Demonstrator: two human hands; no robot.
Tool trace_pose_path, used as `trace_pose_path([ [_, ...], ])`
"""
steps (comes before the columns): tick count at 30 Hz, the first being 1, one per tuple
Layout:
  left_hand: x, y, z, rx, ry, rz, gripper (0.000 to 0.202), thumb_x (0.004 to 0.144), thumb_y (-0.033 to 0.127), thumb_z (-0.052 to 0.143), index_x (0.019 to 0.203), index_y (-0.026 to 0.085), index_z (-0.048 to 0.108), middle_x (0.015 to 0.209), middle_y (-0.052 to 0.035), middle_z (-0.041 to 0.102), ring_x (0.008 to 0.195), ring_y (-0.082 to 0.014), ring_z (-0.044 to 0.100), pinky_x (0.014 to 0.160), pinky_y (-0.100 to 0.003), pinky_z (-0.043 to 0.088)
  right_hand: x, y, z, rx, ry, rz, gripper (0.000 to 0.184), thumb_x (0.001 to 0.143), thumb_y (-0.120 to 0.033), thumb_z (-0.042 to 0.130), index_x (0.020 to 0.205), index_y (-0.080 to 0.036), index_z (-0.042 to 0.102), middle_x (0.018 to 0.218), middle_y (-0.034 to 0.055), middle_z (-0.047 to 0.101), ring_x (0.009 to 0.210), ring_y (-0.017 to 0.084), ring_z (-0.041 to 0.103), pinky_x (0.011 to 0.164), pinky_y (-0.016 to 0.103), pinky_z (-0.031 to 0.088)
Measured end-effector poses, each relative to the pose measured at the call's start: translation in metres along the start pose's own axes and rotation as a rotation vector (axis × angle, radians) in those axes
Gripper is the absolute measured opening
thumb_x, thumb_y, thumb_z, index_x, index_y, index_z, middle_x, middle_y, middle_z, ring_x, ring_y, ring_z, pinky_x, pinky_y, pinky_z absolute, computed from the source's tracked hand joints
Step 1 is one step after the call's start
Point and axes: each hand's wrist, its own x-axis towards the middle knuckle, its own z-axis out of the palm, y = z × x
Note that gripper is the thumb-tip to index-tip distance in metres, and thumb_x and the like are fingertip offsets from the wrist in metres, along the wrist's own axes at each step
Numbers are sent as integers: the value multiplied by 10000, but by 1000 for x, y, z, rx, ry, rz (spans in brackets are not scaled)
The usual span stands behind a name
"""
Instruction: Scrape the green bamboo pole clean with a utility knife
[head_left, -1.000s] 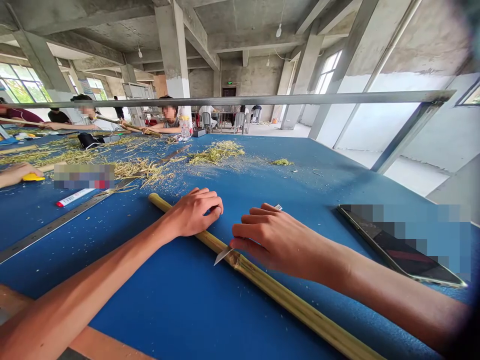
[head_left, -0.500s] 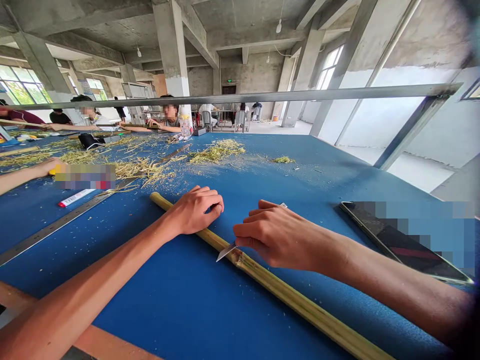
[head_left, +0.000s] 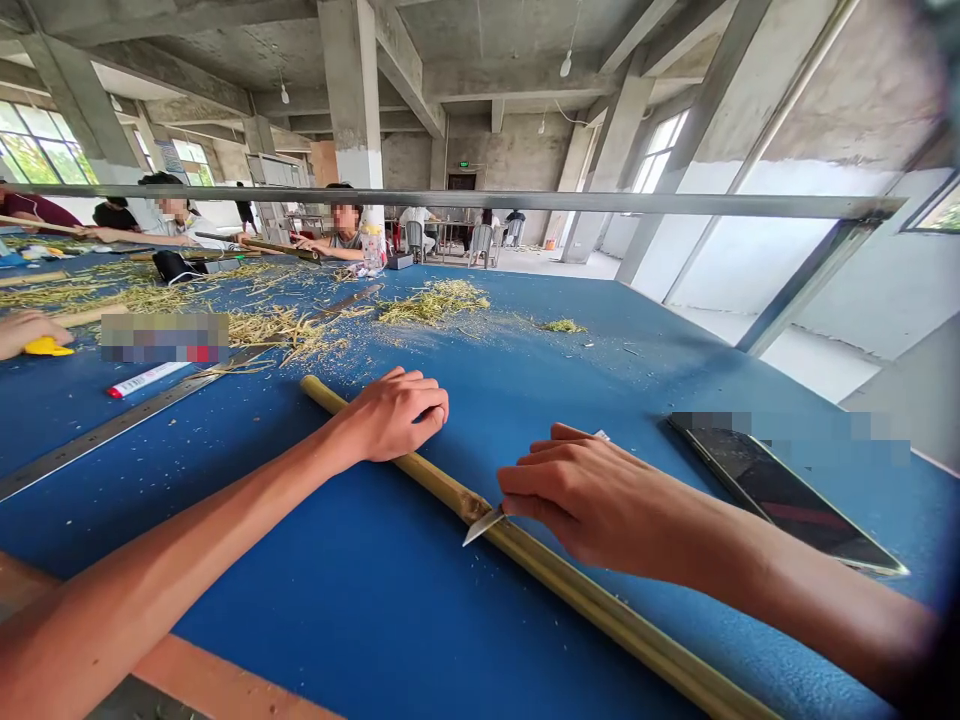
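A long bamboo pole [head_left: 570, 590] lies slantwise on the blue table [head_left: 390, 600], its far end pale and peeled, its near part green. My left hand [head_left: 394, 415] is closed over the pole's peeled part and presses it down. My right hand [head_left: 592, 495] is closed on a small knife [head_left: 484, 524], whose blade rests on the pole just past a knot. The knife's rear end pokes out behind my fingers.
A phone [head_left: 780, 495] lies right of my forearm. A metal ruler [head_left: 150, 405], a marker [head_left: 146, 379] and bamboo shavings [head_left: 431, 300] cover the table's far left. Another person's hand [head_left: 26, 330] holds something yellow there. People sit beyond. A steel rail [head_left: 525, 200] crosses overhead.
My right hand and the knife have slid nearer along the pole, from the knot toward the green part. My left hand has stayed put. The other person's hand at far left moved.
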Motion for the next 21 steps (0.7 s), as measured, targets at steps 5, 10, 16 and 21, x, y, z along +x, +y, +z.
trace_pose_path([
  [5, -1, 0, -1, 8, -4, 17, 309, 1012, 269, 375, 817, 212, 607, 825, 6, 652, 802, -176, 546, 772, -333, 323, 2, -1, 3, -4, 62, 43, 287, 1062, -284, 443, 809, -226, 566, 672, -31, 613, 605, 143, 524, 705, 318, 283],
  [10, -1, -3, -1, 2, 2, 16, 303, 1009, 272, 379, 824, 215, 612, 829, 1, 656, 793, -180, 531, 762, -335, 317, 12, 0, 6, -15, 58, 35, 257, 1040, -241, 477, 800, -226, 568, 650, -35, 612, 620, 145, 543, 708, 306, 288],
  [16, -3, -3, -1, 20, 7, 3, 314, 1003, 259, 367, 806, 215, 608, 812, -1, 652, 775, -180, 527, 742, -334, 309, 5, -8, 4, -55, 66, 62, 286, 1054, -256, 437, 799, -225, 563, 639, -23, 587, 612, 153, 526, 738, 311, 290],
  [21, -2, -1, -2, 13, -20, -32, 278, 994, 257, 378, 818, 217, 589, 817, 10, 637, 773, -177, 524, 747, -327, 334, 0, -15, 5, -96, 82, 120, 306, 1059, -281, 423, 786, -230, 551, 648, -8, 585, 595, 163, 510, 727, 327, 283],
])
